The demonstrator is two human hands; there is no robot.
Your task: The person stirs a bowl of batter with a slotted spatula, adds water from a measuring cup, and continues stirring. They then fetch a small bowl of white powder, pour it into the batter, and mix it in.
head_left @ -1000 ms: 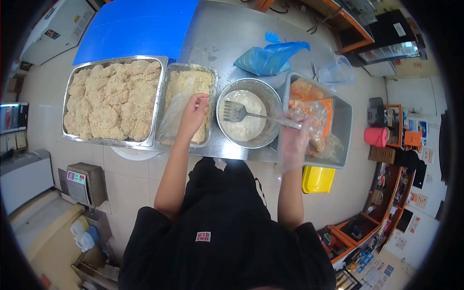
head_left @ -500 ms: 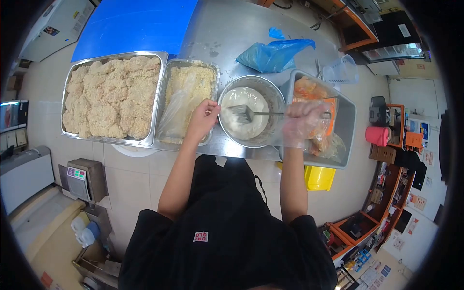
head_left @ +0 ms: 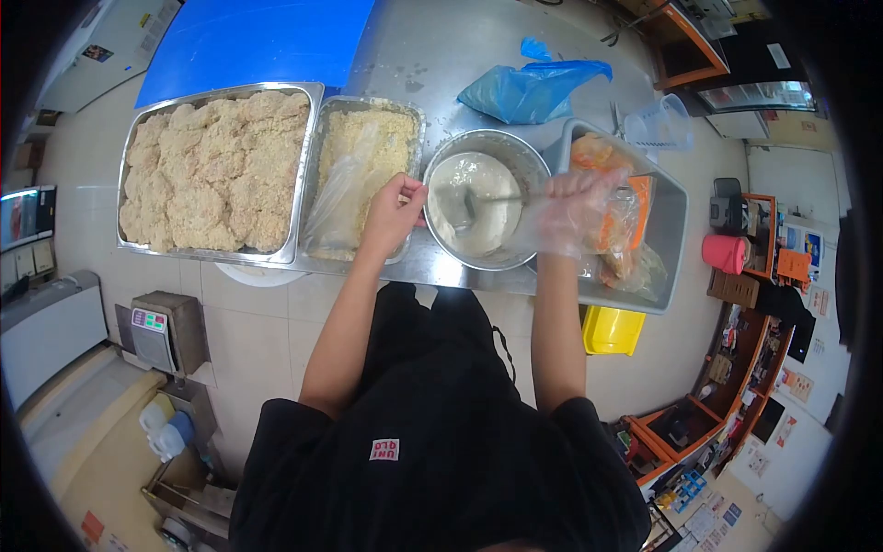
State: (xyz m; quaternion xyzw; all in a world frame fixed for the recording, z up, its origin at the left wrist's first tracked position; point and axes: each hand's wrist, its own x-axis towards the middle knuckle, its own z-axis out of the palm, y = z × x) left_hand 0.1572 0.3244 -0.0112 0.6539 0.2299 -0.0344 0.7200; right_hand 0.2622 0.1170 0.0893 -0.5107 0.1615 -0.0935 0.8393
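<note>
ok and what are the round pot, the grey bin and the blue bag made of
Round pot: likely stainless steel or aluminium; bare, silvery wall with reflections.
Grey bin: probably rigid plastic; even, fairly matt colour.
Blue bag: apparently thin plastic film; glossy, with soft creases and a limp shape.

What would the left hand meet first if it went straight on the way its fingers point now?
Most likely the rim of the metal pot: the left hand is right beside it, perhaps touching, though depth is unclear.

Hands (head_left: pixel 395 212) either side of steel pot (head_left: pixel 527 166)
</note>
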